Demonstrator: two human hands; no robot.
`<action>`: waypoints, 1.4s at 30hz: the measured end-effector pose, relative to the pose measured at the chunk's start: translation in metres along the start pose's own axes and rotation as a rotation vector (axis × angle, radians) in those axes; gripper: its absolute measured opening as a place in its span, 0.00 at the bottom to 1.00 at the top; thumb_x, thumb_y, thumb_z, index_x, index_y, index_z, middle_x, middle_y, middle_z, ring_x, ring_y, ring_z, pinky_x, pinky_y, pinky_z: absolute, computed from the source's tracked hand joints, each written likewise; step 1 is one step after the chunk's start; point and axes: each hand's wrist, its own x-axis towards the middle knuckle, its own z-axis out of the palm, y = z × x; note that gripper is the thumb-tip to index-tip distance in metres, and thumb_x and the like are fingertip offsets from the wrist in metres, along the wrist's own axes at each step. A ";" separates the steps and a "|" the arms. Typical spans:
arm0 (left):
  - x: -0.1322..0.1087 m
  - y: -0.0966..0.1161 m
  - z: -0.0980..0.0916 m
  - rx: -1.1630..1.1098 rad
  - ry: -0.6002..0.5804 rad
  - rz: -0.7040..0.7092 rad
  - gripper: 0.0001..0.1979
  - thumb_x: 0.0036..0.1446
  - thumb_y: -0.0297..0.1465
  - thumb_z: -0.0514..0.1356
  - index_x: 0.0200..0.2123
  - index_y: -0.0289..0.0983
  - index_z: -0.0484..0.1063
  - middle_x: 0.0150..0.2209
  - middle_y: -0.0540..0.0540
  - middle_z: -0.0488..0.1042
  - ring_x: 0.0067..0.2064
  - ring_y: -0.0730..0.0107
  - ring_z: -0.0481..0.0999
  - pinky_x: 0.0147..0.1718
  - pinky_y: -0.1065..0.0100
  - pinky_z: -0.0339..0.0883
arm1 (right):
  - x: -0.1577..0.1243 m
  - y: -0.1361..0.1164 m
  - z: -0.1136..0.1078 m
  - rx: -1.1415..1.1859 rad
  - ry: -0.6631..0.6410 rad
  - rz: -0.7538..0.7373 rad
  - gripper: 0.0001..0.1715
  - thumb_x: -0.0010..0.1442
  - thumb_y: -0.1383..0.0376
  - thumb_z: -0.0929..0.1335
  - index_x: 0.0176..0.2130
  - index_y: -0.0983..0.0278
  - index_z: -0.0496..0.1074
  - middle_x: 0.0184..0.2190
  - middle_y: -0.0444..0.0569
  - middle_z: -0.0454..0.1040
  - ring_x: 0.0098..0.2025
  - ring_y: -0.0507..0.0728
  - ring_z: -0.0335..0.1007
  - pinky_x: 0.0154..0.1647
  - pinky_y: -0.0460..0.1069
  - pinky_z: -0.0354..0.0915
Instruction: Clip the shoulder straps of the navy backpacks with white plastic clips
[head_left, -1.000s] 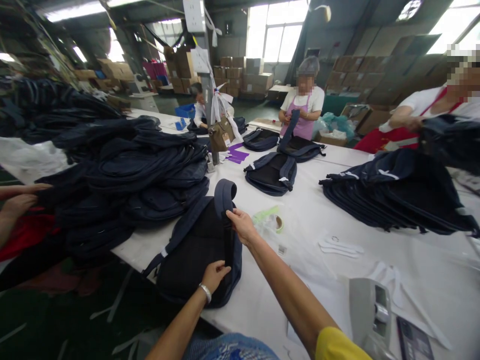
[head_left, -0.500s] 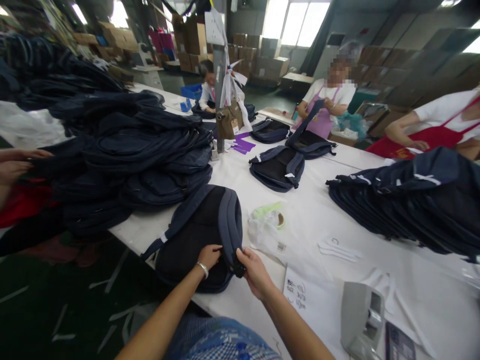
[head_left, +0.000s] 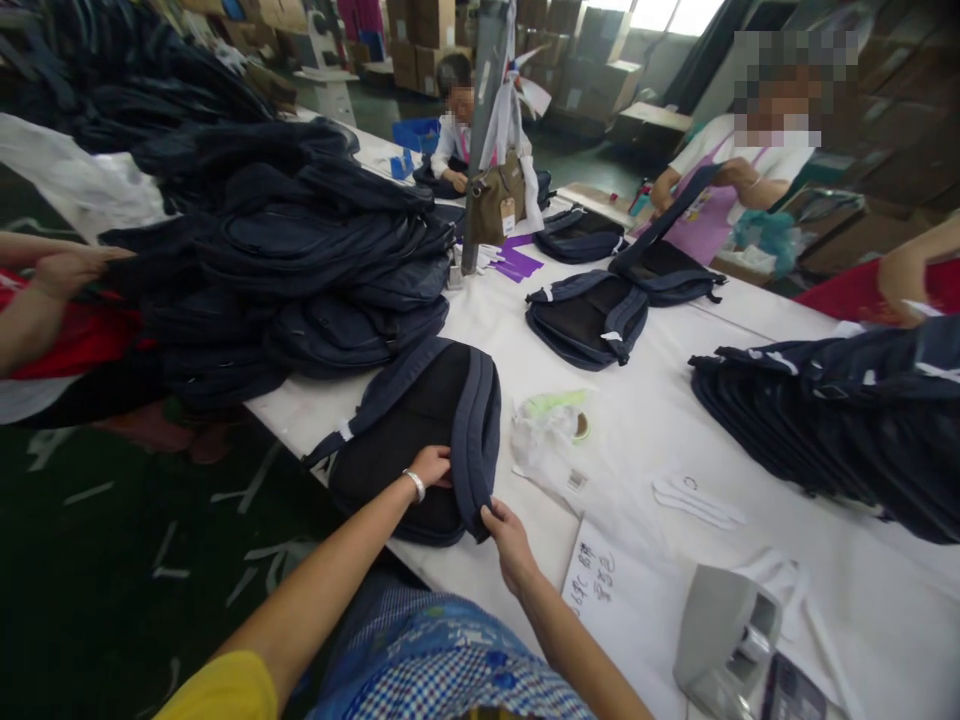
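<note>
A navy backpack [head_left: 405, 445] lies in front of me at the table's near edge, its black back panel up. My right hand [head_left: 508, 535] pinches the lower end of its right shoulder strap [head_left: 474, 430] between thumb and fingers. On the back panel, my left hand [head_left: 431, 470] has its fingers curled against the inner edge of that same strap; the fingertips are partly hidden there. The other shoulder strap [head_left: 386, 390] stretches down to the left and carries a white tag.
Navy backpacks are heaped [head_left: 300, 240] at left and stacked [head_left: 832, 420] at right. A plastic bag [head_left: 544, 435] with tape, a written sheet [head_left: 615, 600], a grey tape dispenser [head_left: 724, 635] and a post [head_left: 484, 140] stand around. Co-workers handle bags across the table and on both sides.
My view has tilted down and shifted left. My left hand has slid up slightly along the strap's inner edge. My right hand keeps hold of the strap's lower end.
</note>
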 end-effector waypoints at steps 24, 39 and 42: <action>-0.016 -0.012 -0.020 -0.337 -0.287 -0.059 0.13 0.47 0.26 0.62 0.39 0.33 0.73 0.37 0.40 0.79 0.37 0.64 0.79 0.42 0.63 0.70 | 0.028 0.007 0.002 -1.220 0.276 -0.286 0.17 0.55 0.54 0.67 0.43 0.58 0.64 0.32 0.43 0.74 0.35 0.56 0.71 0.31 0.47 0.56; -0.026 -0.029 0.013 -0.335 -0.019 0.107 0.24 0.39 0.30 0.71 0.42 0.32 0.71 0.43 0.37 0.78 0.45 0.57 0.77 0.47 0.59 0.69 | 0.035 0.004 -0.010 -0.991 0.212 -0.482 0.19 0.55 0.57 0.68 0.46 0.59 0.66 0.34 0.44 0.73 0.30 0.52 0.68 0.33 0.46 0.62; -0.029 -0.020 0.007 -0.290 -0.102 0.128 0.25 0.39 0.30 0.71 0.44 0.33 0.71 0.43 0.37 0.78 0.44 0.57 0.77 0.46 0.59 0.70 | 0.045 0.002 -0.015 -0.879 0.139 -0.529 0.24 0.54 0.60 0.69 0.51 0.62 0.66 0.41 0.49 0.73 0.28 0.50 0.67 0.36 0.47 0.65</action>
